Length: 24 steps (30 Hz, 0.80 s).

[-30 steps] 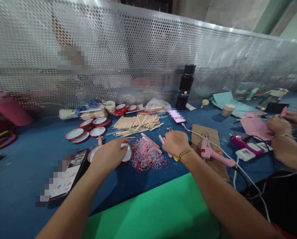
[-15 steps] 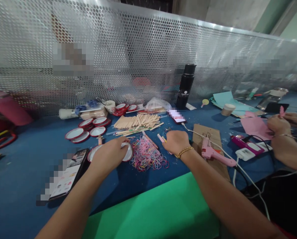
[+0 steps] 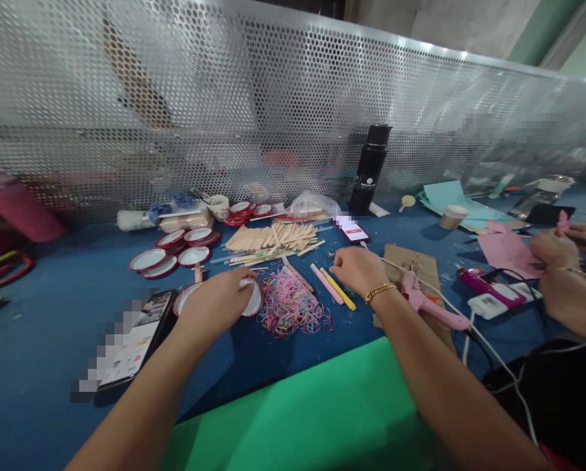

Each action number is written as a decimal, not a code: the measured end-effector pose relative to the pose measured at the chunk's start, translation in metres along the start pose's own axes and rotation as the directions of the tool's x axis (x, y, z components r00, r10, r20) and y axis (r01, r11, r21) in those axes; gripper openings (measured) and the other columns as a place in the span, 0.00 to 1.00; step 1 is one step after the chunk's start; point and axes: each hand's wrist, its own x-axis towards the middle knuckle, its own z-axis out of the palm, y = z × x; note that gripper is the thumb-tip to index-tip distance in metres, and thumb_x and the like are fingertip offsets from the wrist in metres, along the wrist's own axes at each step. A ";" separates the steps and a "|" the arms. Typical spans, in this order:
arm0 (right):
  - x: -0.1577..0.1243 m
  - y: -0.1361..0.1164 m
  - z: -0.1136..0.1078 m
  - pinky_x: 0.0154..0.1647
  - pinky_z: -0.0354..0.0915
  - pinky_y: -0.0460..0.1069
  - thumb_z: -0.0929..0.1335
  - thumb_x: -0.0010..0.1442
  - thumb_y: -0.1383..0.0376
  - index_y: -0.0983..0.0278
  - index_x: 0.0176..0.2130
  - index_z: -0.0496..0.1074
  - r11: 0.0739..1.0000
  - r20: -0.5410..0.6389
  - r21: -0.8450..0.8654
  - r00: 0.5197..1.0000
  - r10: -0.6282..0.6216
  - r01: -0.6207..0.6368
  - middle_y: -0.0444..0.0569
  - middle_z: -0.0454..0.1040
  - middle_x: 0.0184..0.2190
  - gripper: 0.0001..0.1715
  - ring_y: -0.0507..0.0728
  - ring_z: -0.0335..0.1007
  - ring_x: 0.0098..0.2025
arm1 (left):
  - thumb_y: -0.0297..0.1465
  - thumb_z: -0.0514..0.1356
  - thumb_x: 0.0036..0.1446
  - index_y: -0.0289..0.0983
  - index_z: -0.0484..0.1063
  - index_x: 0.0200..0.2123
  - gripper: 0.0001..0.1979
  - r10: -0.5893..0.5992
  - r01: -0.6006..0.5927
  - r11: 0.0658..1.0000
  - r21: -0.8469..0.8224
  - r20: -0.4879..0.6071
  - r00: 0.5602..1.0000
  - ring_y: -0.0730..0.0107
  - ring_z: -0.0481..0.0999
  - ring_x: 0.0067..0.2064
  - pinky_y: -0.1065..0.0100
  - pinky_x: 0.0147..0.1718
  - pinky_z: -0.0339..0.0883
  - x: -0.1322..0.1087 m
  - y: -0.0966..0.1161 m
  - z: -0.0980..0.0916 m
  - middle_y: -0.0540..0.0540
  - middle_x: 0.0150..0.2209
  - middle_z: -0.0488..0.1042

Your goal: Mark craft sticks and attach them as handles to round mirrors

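The heap of coloured rubber bands (image 3: pixel 291 305) lies in the middle of the blue table (image 3: pixel 52 294), and everything sits around it. Just left of the heap, the left hand (image 3: pixel 218 302) lies over a white round lid (image 3: pixel 252 299) with a red rim, its fingers curled down and clamped on the lid's edge, so that only the side of the lid nearest the heap shows. Just right of the heap lie a pink stick (image 3: pixel 326 284) and a yellow stick (image 3: pixel 339 290), side by side and slanted. The right hand (image 3: pixel 356 269), with a gold bracelet at the wrist, hovers just beyond the two sticks from the heap, its fingers drawn together in a loose fist; whether anything is pinched inside cannot be told. Farther right of the heap a pink glue gun (image 3: pixel 433 309) rests on a piece of cardboard (image 3: pixel 413 263). Behind the heap is a pile of flat wooden sticks (image 3: pixel 271 237), and behind and to the left of it more red-rimmed lids (image 3: pixel 165 254). A phone (image 3: pixel 136 337) lies left of the heap, past the left hand. A green sheet (image 3: pixel 297 412) lies in front of the heap, nearest the person. Far to the right of the heap, a co-worker's hand (image 3: pixel 552 248) is beside pink paper (image 3: pixel 506 252)
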 end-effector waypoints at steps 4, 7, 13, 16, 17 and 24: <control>0.005 0.003 0.005 0.45 0.65 0.53 0.68 0.64 0.64 0.58 0.44 0.83 0.994 -0.094 -0.084 0.992 -0.082 0.074 0.54 0.81 0.46 0.13 0.62 0.77 0.48 | 0.35 0.48 0.63 0.43 0.77 0.53 0.22 -0.002 0.002 1.000 -0.002 0.006 1.000 0.48 0.79 0.55 0.53 0.55 0.69 0.000 0.000 -0.001 0.42 0.54 0.81; 0.007 -0.004 0.009 0.48 0.63 0.56 0.67 0.64 0.67 0.63 0.44 0.83 0.981 -0.067 -0.163 0.991 -0.116 0.104 0.61 0.80 0.46 0.15 0.66 0.75 0.51 | 0.35 0.49 0.63 0.43 0.77 0.52 0.21 0.003 -0.003 1.000 -0.008 0.001 1.000 0.49 0.80 0.54 0.55 0.54 0.70 0.001 -0.001 0.000 0.42 0.53 0.82; 0.009 -0.013 0.010 0.52 0.62 0.56 0.65 0.66 0.69 0.66 0.41 0.83 0.983 -0.086 -0.142 0.988 -0.132 0.119 0.62 0.80 0.45 0.16 0.64 0.74 0.51 | 0.36 0.49 0.63 0.42 0.77 0.52 0.21 -0.009 0.009 1.000 -0.013 0.007 1.000 0.48 0.81 0.53 0.54 0.53 0.70 0.002 -0.002 -0.002 0.41 0.52 0.82; 0.008 -0.011 0.008 0.49 0.65 0.49 0.65 0.68 0.63 0.61 0.43 0.83 0.975 -0.053 0.028 0.974 -0.218 0.220 0.52 0.83 0.46 0.16 0.58 0.77 0.48 | 0.36 0.49 0.62 0.43 0.77 0.51 0.21 -0.012 0.012 1.000 -0.023 0.002 1.000 0.49 0.80 0.53 0.54 0.54 0.70 0.002 -0.004 -0.002 0.42 0.52 0.82; 0.008 -0.009 0.007 0.48 0.66 0.47 0.66 0.68 0.62 0.59 0.45 0.83 0.951 -0.029 0.136 0.961 -0.275 0.277 0.49 0.84 0.46 0.15 0.56 0.78 0.48 | 0.36 0.49 0.62 0.44 0.77 0.51 0.21 -0.011 0.010 1.000 -0.025 -0.007 1.000 0.49 0.80 0.53 0.54 0.54 0.69 0.003 -0.004 -0.002 0.42 0.52 0.82; 0.010 -0.008 0.016 0.47 0.67 0.46 0.69 0.66 0.62 0.59 0.41 0.84 0.922 -0.025 0.293 0.966 -0.257 0.253 0.45 0.85 0.45 0.12 0.55 0.79 0.48 | 0.36 0.49 0.62 0.44 0.77 0.51 0.21 -0.024 0.024 1.000 -0.011 -0.010 1.000 0.49 0.80 0.53 0.56 0.51 0.71 0.003 -0.004 -0.002 0.42 0.53 0.82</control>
